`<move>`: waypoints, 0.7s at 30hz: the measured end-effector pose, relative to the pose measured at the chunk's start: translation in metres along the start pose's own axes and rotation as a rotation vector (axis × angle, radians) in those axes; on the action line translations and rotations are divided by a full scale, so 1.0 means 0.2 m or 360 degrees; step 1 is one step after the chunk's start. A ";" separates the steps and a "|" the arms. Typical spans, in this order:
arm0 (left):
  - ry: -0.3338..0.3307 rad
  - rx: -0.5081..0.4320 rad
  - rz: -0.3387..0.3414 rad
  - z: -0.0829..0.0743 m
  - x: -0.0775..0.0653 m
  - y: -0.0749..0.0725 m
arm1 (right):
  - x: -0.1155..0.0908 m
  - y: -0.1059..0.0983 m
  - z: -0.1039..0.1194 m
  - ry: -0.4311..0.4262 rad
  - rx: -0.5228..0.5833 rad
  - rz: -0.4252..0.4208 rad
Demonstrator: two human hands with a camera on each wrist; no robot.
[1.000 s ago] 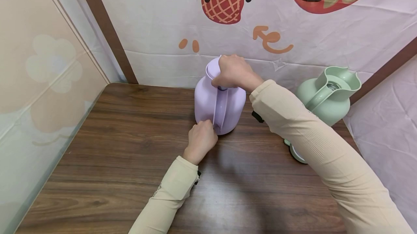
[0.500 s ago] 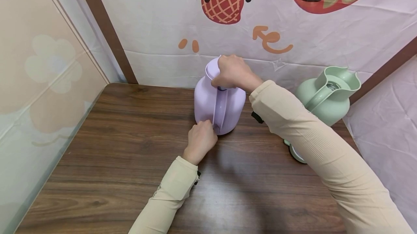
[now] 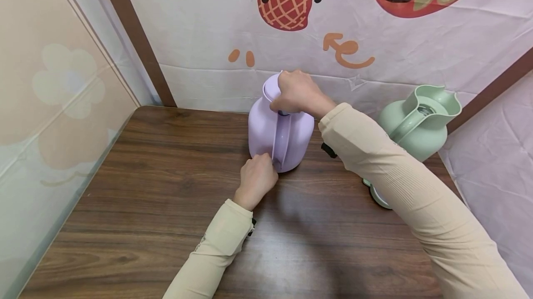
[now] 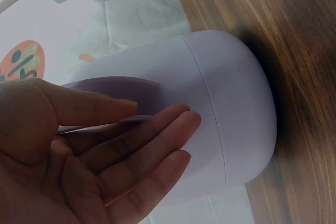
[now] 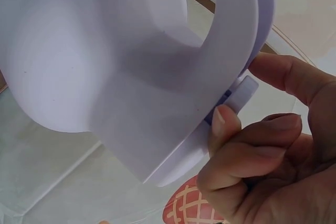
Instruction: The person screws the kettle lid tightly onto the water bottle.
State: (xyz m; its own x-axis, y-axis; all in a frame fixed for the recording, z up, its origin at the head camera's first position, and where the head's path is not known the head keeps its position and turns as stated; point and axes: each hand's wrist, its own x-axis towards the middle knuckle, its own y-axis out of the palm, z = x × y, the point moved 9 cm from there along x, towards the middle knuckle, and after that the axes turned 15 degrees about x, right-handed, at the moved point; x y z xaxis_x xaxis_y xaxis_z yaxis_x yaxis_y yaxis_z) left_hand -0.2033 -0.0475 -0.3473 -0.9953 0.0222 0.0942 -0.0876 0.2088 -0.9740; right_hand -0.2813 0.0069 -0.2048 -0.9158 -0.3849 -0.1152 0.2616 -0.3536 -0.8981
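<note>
A lilac thermos jug [image 3: 261, 127] stands upright on the table near the back wall, its handle facing me. My left hand [image 3: 258, 177] is at the lower end of that handle. In the left wrist view its thumb [image 4: 105, 109] lies on one side of the handle and its fingers on the other, fingertips near the jug's body. From above, my right hand [image 3: 300, 93] grips the jug's lid [image 3: 271, 87]. The right wrist view has the thumb by the handle's top and a curled finger at the lid, with a small tab [image 5: 244, 94] between them.
A pale green jug [image 3: 429, 134] stands at the back right, its wide mouth uncovered. Beside it a round green-rimmed piece [image 3: 381, 199] lies on the wooden table [image 3: 166, 197], partly hidden by my right sleeve. A printed cloth wall [image 3: 200, 86] rises behind the table.
</note>
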 end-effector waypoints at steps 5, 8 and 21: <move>-0.0002 0.0005 0.0000 0.00 0.00 0.00 | 0.00 0.00 0.01 -0.0037 -0.0007 -0.0010; 0.0000 0.0006 -0.0004 0.00 0.00 0.00 | 0.00 0.00 0.01 -0.0045 -0.0008 -0.0017; -0.0002 0.0010 -0.0005 0.00 -0.01 0.00 | 0.00 0.01 0.02 -0.0046 -0.0012 0.0007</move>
State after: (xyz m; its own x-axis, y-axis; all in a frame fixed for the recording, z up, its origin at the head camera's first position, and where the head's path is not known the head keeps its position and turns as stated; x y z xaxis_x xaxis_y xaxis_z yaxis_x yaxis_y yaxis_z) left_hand -0.2021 -0.0469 -0.3467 -0.9951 0.0201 0.0967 -0.0907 0.2029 -0.9750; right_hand -0.2798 0.0027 -0.2048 -0.9053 -0.4110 -0.1071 0.2633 -0.3454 -0.9007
